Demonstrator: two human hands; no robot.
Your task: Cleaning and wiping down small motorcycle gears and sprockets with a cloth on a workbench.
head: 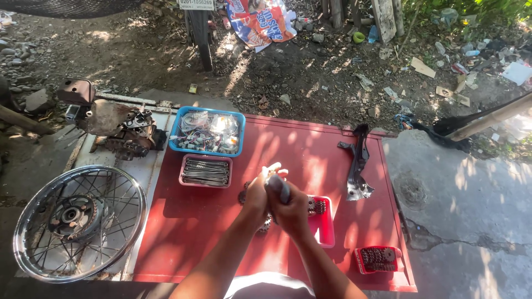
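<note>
Grey cylindrical handle (281, 188), raised above the red metal sheet (288, 160).
Right hand (291, 207) clamped round it; left hand (256, 197) closed alongside, contents unclear. Risk: a slip could drop it among metal sprockets (315, 206) in the red tray (327, 227), scattering them.

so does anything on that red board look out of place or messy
Mostly tidy: parts sit sorted in the blue basket, the pink tray and two red trays. One oddity: gears lie loose on the red board beneath the hands, outside any tray. A black bracket also lies bare near the right edge.
</note>
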